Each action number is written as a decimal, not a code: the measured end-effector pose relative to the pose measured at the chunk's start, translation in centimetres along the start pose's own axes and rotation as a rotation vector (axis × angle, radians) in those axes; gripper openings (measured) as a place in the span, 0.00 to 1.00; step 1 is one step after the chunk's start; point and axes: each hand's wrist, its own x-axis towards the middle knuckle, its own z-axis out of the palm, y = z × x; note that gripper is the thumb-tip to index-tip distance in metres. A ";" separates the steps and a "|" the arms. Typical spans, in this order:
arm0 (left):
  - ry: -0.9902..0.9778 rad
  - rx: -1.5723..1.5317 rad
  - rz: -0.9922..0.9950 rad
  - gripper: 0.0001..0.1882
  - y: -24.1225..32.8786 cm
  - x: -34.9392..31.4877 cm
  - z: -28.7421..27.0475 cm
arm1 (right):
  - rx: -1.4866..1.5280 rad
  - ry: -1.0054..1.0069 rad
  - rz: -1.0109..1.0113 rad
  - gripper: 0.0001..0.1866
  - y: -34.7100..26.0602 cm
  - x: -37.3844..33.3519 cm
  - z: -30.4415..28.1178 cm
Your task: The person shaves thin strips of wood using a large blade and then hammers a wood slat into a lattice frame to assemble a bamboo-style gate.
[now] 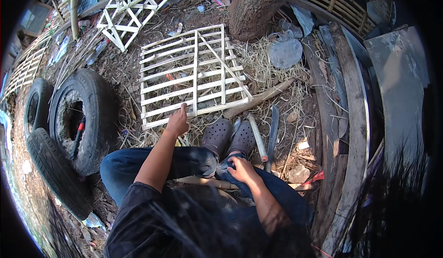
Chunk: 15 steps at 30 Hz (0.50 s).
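Observation:
A lattice panel of pale bamboo slats [195,73] lies on the ground before me, with a diagonal strip across its right part. My left hand [178,121] is over its near edge, index finger stretched out onto a slat; the other fingers are partly hidden beneath the hand. My right hand [242,169] rests on my right knee, fingers apart and holding nothing. Just beyond that knee lie a short bamboo pole [257,137] and a long dark blade [273,133], which looks like a machete. My feet in dark clogs [217,134] are beside the panel's near right corner.
Old tyres [99,119] stand at the left, one with a red-and-black handled tool [79,133] inside. A tree trunk [258,11] rises at the far side, near another slatted frame [127,20]. Shavings [258,59] litter the ground; long planks [353,119] lie at the right.

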 end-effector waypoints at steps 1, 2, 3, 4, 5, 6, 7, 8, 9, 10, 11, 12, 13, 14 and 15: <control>0.000 0.016 -0.004 0.43 0.3 -0.1 -0.1 | 0.002 0.001 0.001 0.21 0.2 0.0 0.0; -0.003 0.027 -0.005 0.43 0.4 0.0 0.0 | 0.000 0.002 0.008 0.20 0.3 -0.1 0.1; -0.004 0.040 -0.009 0.43 0.4 0.0 0.1 | -0.002 0.002 0.010 0.20 0.3 -0.1 0.1; -0.005 0.052 -0.014 0.44 0.3 0.0 0.1 | -0.004 0.001 0.012 0.20 0.3 -0.1 0.1; -0.006 0.064 -0.018 0.44 0.3 0.0 0.1 | -0.005 0.003 0.012 0.20 0.3 -0.1 0.1; -0.001 0.073 -0.025 0.44 0.1 0.1 0.2 | -0.006 0.004 0.012 0.20 0.2 -0.1 0.1; 0.005 0.081 -0.033 0.44 -0.1 0.1 0.3 | -0.007 0.004 0.011 0.20 0.1 -0.1 0.0; 0.010 0.090 -0.041 0.43 -0.4 0.1 0.3 | -0.003 0.004 0.007 0.20 0.0 -0.1 0.1; 0.039 0.106 -0.050 0.43 -0.4 0.1 0.4 | -0.002 0.004 0.005 0.19 0.0 -0.1 0.1; 0.068 0.122 -0.059 0.43 -0.4 0.1 0.4 | -0.001 0.004 0.003 0.19 0.0 -0.1 0.1; 0.097 0.139 -0.070 0.43 -0.4 0.1 0.5 | 0.005 0.006 0.003 0.19 0.0 -0.1 0.0; 0.072 0.147 -0.091 0.44 -0.2 0.1 0.4 | 0.010 0.008 0.005 0.19 0.0 -0.2 -0.1; 0.047 0.155 -0.113 0.44 -0.1 0.2 0.2 | 0.014 0.010 0.007 0.19 -0.1 -0.2 -0.2; 0.021 0.163 -0.134 0.44 0.0 0.2 0.1 | 0.004 0.024 0.002 0.19 0.0 -0.2 -0.2; 0.023 0.155 -0.139 0.44 -0.1 0.2 0.2 | -0.003 0.035 -0.007 0.19 0.0 -0.2 0.0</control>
